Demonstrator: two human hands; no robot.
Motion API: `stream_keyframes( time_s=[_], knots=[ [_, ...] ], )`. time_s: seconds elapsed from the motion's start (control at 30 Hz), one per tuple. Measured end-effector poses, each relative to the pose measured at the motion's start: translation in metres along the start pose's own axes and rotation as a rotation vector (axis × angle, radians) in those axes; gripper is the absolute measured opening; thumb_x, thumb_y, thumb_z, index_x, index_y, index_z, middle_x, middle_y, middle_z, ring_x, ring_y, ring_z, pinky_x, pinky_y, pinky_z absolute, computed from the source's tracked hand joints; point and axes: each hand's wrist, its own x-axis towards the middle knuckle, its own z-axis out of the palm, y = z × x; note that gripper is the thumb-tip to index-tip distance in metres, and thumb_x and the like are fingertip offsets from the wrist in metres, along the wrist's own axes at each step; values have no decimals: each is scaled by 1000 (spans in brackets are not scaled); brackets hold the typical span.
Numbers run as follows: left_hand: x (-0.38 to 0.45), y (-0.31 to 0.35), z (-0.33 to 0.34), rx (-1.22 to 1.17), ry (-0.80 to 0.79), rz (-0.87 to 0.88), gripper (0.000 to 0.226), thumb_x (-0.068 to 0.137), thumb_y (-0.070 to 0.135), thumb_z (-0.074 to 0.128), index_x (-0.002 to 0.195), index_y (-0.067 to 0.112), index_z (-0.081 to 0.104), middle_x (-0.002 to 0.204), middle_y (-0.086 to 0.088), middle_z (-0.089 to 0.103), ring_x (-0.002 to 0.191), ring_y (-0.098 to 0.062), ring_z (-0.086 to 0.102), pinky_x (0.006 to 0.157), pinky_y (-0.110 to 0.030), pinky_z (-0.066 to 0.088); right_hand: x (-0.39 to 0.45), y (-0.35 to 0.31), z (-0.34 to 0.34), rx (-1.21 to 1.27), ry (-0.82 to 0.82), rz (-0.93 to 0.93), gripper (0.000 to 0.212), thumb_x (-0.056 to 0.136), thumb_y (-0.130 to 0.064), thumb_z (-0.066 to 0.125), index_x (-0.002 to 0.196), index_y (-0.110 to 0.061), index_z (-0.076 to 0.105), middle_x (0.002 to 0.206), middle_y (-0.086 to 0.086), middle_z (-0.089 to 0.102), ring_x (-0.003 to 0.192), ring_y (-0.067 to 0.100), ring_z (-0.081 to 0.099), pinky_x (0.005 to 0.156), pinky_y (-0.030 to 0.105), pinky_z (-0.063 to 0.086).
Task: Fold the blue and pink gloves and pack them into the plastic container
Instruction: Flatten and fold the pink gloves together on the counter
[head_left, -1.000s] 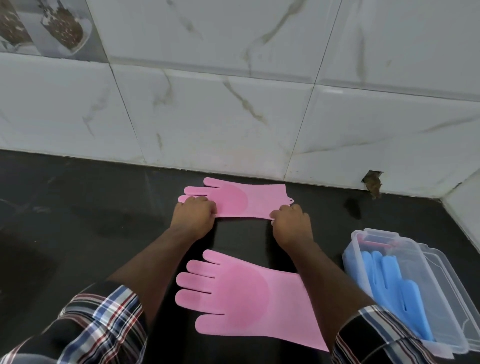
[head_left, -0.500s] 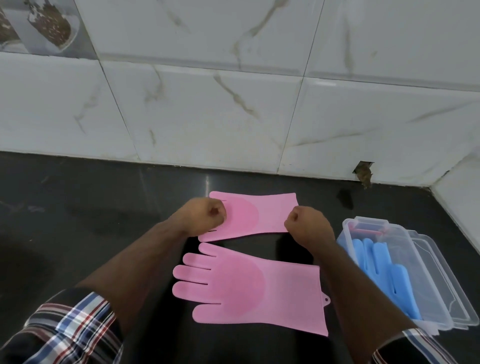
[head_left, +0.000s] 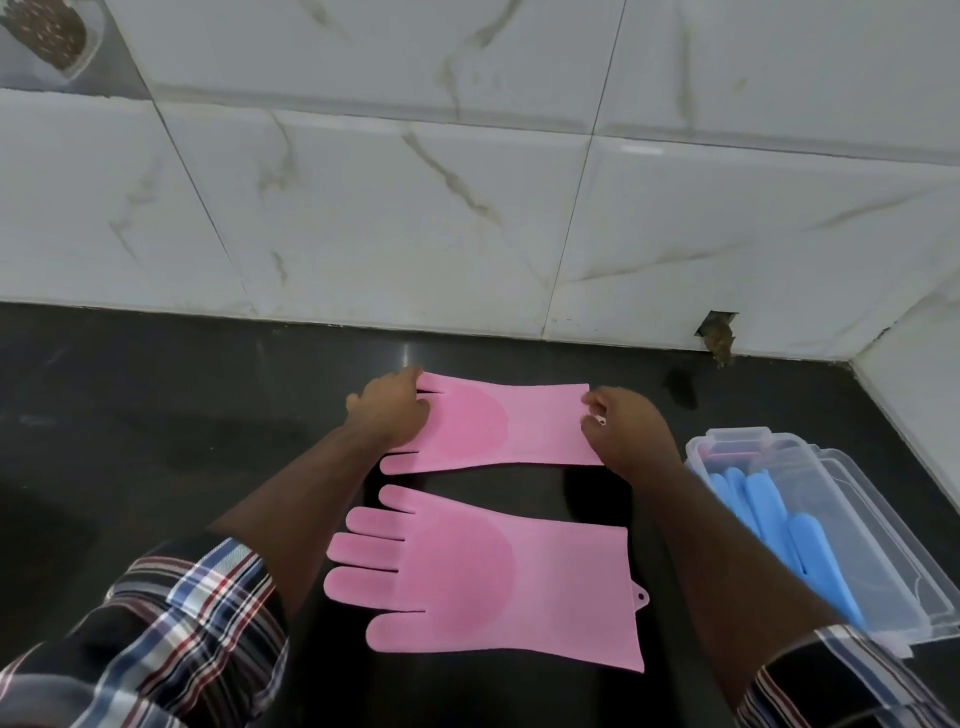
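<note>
Two pink gloves lie on the black counter. The far pink glove (head_left: 498, 428) is stretched between my hands: my left hand (head_left: 389, 413) covers and grips its finger end, my right hand (head_left: 626, 431) pinches its cuff end. The near pink glove (head_left: 493, 577) lies flat, fingers pointing left, untouched. At the right stands the clear plastic container (head_left: 893, 561), and blue gloves (head_left: 779, 525) lie inside it.
The container's clear lid (head_left: 930, 592) lies under or beside it at the right. A white marble-tiled wall (head_left: 467, 208) closes the back and right corner, with a small broken hole (head_left: 717, 338) at its base. My plaid sleeves fill the lower corners.
The far pink glove has been turned over toward me, so its thumb now points to the near side. Both hands kept hold of its ends.
</note>
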Motion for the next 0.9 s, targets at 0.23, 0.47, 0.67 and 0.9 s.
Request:
stream_keyframes(
  time_s=[0.23,0.47,0.67,0.9],
  knots=[
    [15,4,2,-73,9,-37,30,95,31,46,122,21,54,126,-9,60,117,-34,53,100,-57,39,32,-27,3,-263,-243,-97,52,100,-31,49,150,-26,36,152,6,43,143,27,32,113,48,33],
    [11,5,-4,-175,57,10,17,91,34,61,76,28,65,87,9,65,91,-22,66,92,-49,51,28,-38,2,-302,-193,-147,32,97,-37,50,122,-26,67,117,7,57,115,29,46,94,46,46],
    [-19,1,-18,-442,50,153,13,93,27,64,81,23,67,82,14,67,79,-11,62,73,-28,47,1,-43,-18,-160,-204,-110,20,91,-25,49,90,-20,68,94,0,69,90,24,61,83,43,54],
    [-78,-8,-33,-657,22,171,11,91,19,69,86,10,73,93,1,75,81,-6,64,76,-21,48,-54,-47,-36,-128,-184,-140,14,94,-19,51,94,-23,65,89,-3,66,81,15,60,74,32,52]
  ],
)
